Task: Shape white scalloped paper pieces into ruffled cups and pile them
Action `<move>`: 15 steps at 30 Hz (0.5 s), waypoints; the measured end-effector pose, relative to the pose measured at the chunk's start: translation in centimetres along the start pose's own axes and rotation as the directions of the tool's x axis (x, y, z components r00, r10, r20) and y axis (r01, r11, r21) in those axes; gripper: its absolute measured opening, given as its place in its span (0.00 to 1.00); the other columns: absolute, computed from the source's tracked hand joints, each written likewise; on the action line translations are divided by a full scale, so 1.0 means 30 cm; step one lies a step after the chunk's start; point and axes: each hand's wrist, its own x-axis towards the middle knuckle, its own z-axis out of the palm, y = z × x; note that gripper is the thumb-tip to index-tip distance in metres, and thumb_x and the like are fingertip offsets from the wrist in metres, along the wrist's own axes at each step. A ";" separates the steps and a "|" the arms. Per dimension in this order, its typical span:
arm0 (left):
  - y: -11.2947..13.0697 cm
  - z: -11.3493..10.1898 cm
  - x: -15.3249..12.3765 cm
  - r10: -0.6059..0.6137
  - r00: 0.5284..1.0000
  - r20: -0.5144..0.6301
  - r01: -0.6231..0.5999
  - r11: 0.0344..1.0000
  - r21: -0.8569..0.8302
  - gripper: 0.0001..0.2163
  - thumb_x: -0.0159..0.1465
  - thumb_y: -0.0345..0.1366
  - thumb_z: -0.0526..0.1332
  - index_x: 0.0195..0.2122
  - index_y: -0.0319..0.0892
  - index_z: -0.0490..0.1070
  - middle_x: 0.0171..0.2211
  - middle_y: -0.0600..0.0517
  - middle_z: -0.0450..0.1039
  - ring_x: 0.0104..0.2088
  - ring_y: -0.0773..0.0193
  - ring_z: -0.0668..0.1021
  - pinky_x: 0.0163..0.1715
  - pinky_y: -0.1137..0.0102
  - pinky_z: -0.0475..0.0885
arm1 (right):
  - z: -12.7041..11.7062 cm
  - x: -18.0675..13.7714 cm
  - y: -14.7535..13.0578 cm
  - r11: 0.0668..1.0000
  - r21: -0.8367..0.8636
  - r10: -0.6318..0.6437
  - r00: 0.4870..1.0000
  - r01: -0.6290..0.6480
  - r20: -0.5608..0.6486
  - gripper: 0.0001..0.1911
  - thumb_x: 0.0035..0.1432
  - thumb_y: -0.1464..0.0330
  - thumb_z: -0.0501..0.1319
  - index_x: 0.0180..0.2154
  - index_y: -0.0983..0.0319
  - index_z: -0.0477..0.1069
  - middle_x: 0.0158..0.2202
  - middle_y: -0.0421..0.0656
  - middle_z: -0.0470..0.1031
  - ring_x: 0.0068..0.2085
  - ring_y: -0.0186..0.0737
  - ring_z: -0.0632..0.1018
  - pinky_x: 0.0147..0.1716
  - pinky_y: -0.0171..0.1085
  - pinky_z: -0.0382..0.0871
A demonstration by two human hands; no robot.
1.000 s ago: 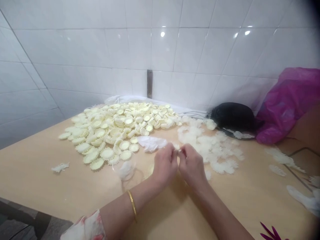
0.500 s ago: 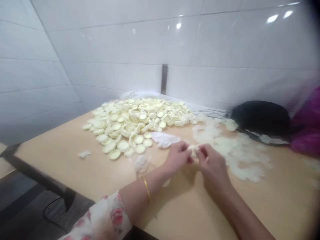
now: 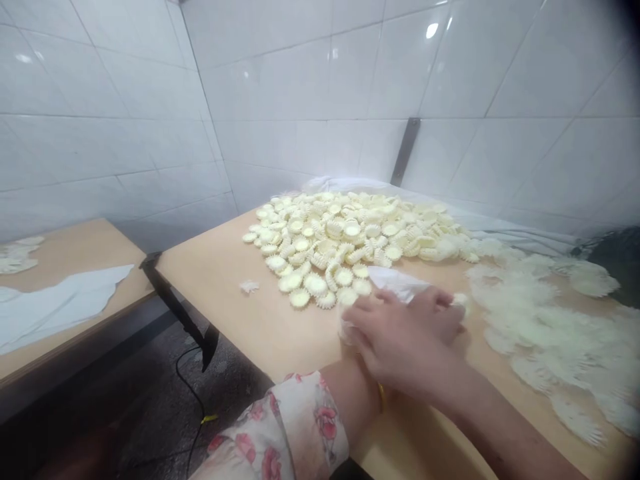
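- Cream discs point(image 3: 345, 243) are lying in a broad heap on the table point(image 3: 210, 320), scalloped rims showing, some stacked or tipped on edge; the nearest are sitting just beside the hands.
- Right hand point(image 3: 400, 340) is lying curved and half closed across the left, its fingers point(image 3: 365, 310) pointing toward the heap; whether it is gripping anything, I cannot tell.
- Left hand point(image 3: 443, 307) is staying mostly hidden under the right, so its state cannot be told.
- A cream scrap point(image 3: 460, 300) is showing at the far edge of the hands, touching or almost touching them.
- White film point(image 3: 395, 283) is poking out between the hands and the heap, and a translucent fold point(image 3: 346, 330) is bulging beside the right fingers.
- White fringed pieces point(image 3: 545, 340) are spreading across the table right of the hands.
- A gold bangle point(image 3: 381, 397) is circling the left wrist, partly covered by the right forearm, above a floral sleeve point(image 3: 280, 433).
- A second table point(image 3: 75, 267) is standing to the left, carrying a white sheet point(image 3: 55, 307).
- A black cable point(image 3: 190, 393) is trailing over the floor below.
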 end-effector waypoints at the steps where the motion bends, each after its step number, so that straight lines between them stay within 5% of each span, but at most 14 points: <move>1: -0.002 0.001 0.001 -0.004 1.000 0.009 0.004 1.000 -0.013 0.06 0.51 0.36 0.62 0.26 0.45 0.64 0.22 0.54 0.66 0.21 0.68 0.71 0.23 0.72 0.66 | 0.011 0.016 0.000 1.000 0.008 -0.003 0.999 0.003 0.054 0.12 0.51 0.72 0.55 0.18 0.60 0.67 0.22 0.42 0.72 0.26 0.39 0.70 0.33 0.43 0.60; 4: -0.007 -0.002 0.001 -0.017 0.999 0.047 0.020 0.998 -0.065 0.07 0.51 0.37 0.63 0.26 0.45 0.64 0.22 0.53 0.66 0.21 0.68 0.71 0.23 0.72 0.65 | 0.035 0.048 0.011 0.997 0.076 -0.020 0.967 0.000 0.253 0.15 0.53 0.68 0.55 0.16 0.59 0.63 0.18 0.40 0.69 0.22 0.36 0.67 0.29 0.41 0.60; 6: -0.007 -0.013 -0.004 -0.011 0.996 0.083 0.018 0.996 -0.082 0.07 0.50 0.38 0.63 0.26 0.45 0.65 0.21 0.53 0.66 0.22 0.67 0.72 0.24 0.71 0.66 | 0.050 0.058 0.021 0.993 0.120 -0.036 0.959 0.002 0.279 0.15 0.50 0.66 0.58 0.14 0.59 0.61 0.16 0.39 0.67 0.19 0.35 0.65 0.27 0.40 0.60; 12: 0.007 -0.048 -0.002 -0.020 0.996 0.086 0.028 0.994 -0.103 0.06 0.49 0.34 0.64 0.25 0.45 0.65 0.19 0.55 0.65 0.24 0.64 0.74 0.26 0.69 0.67 | 0.098 0.056 0.030 0.993 0.094 0.084 0.989 -0.072 -0.123 0.16 0.38 0.72 0.61 0.09 0.57 0.56 0.10 0.39 0.58 0.19 0.40 0.67 0.33 0.45 0.59; 15: 0.016 -0.039 0.013 -0.014 0.998 0.055 0.022 0.991 -0.132 0.07 0.48 0.32 0.63 0.25 0.44 0.63 0.19 0.56 0.65 0.23 0.65 0.74 0.25 0.71 0.67 | 0.103 0.055 0.021 0.989 0.004 0.146 0.982 -0.147 -0.122 0.14 0.36 0.71 0.63 0.09 0.58 0.60 0.12 0.42 0.61 0.22 0.44 0.69 0.34 0.48 0.57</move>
